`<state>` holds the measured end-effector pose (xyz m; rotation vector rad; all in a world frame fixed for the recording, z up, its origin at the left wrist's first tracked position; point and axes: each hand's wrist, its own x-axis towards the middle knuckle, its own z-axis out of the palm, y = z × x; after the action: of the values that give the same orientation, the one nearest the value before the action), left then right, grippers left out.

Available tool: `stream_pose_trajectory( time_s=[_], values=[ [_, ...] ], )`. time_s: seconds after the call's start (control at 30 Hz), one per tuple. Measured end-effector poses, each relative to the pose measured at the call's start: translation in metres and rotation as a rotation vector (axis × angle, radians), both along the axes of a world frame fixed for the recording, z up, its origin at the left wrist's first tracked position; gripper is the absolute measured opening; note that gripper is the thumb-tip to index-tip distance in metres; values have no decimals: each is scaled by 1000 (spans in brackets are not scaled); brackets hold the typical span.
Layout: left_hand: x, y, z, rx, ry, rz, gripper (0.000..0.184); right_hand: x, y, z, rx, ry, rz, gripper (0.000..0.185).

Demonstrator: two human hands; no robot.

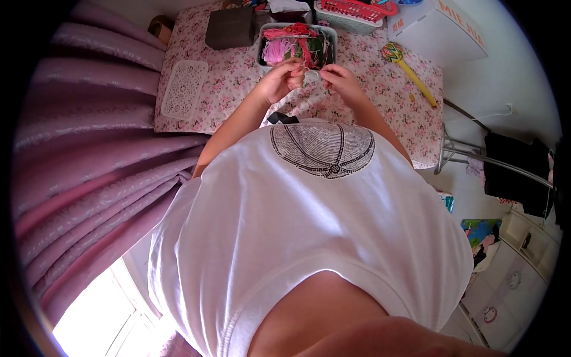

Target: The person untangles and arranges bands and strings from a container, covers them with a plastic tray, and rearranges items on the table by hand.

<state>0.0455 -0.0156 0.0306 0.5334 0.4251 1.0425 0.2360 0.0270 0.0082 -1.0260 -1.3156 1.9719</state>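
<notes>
Head view: The left hand (284, 80) is curled, with thumb and forefinger pinching a pale strand (312, 71). The right hand (340, 80) pinches what appears to be the same strand between thumb and fingertips. The strand curves between the 2 hands, beside the near rim of a basket (335, 46) on the far part of the counter (229, 71). The basket contains yarn bundles (278, 51) in pink, red and green. The strand's ends cannot be made out

Caution: The fine strand may slip if either fingertip grip loosens. Uneven pulling may draw the loop into an unwanted knot. Contact with the yarn may cause tangling; catching the basket rim may drag the basket
</notes>
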Motion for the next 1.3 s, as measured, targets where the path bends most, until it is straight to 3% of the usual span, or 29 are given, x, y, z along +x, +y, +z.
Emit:
stream_pose_trajectory(
  time_s=[0.23, 0.33, 0.47, 0.67, 0.77, 0.87, 0.97, 1.07, 1.27, 1.3],
  values=[
    [4, -2, 2, 29, 18, -12, 17, -14, -17, 12, -62, 44, 101, 34],
    [6, -1, 3, 21, 20, -4, 17, -24, -20, -4, -118, 233, 25, 32],
    [-3, 1, -7, -5, -5, 13, 18, -15, -4, -21, -76, 241, -28, 25],
    [-10, -3, -9, 2, 5, 40, 16, 2, -3, 8, -14, 228, -117, 21],
    [-10, -2, -15, 32, 44, 13, 13, 5, -2, 11, 154, -8, -202, 17],
    [0, -3, -17, 275, 599, 267, 13, 11, -2, 15, 461, -199, -168, 13],
    [-5, 6, -38, 451, 823, 504, 15, 9, -2, 40, 902, -292, 59, 11],
    [5, -1, -10, 421, 648, 435, 13, 0, -9, 54, 921, -295, 220, 10],
    [25, -8, -2, 176, 504, 264, 14, -13, -11, 35, 693, -163, -55, 10],
    [28, -9, 4, 190, 574, 313, 15, -13, -11, 32, 685, -157, -75, 9]
  ],
)
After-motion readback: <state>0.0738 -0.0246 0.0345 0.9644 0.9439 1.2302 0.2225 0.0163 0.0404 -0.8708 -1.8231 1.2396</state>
